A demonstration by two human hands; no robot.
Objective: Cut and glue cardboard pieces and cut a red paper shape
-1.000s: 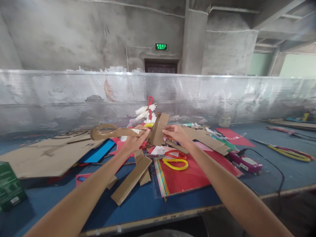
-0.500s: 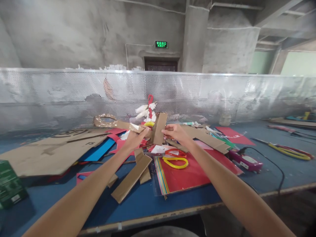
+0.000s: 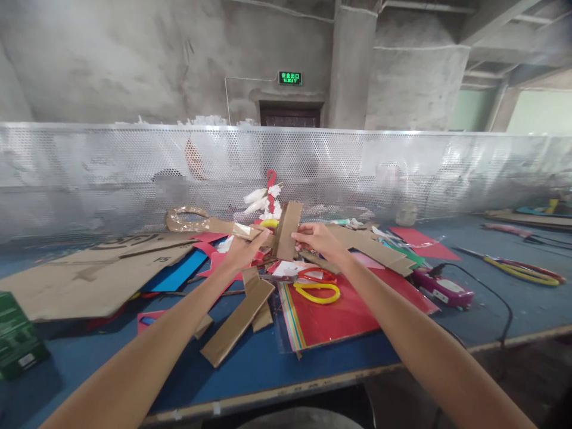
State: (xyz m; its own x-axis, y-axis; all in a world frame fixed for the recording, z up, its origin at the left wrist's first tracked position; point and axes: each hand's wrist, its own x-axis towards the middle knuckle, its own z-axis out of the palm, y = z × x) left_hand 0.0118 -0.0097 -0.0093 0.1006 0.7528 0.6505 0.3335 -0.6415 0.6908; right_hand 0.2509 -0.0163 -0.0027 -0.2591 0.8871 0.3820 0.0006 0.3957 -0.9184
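The left hand (image 3: 243,249) is closed on the straight end of the cardboard loop (image 3: 185,220), which points left above the cluttered counter (image 3: 339,363). The right hand (image 3: 318,241) pinches the right edge of the cardboard strip (image 3: 289,231), tilted up at the middle. Whether the left fingertips touch the strip, I cannot tell. Nearer lie yellow handles (image 3: 318,301) on red sheets (image 3: 357,319); a green box (image 3: 18,339) stands at near left.

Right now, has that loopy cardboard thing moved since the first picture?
Yes, upward: the looped cardboard piece, held in the left hand, now has its round end higher against the metal screen.
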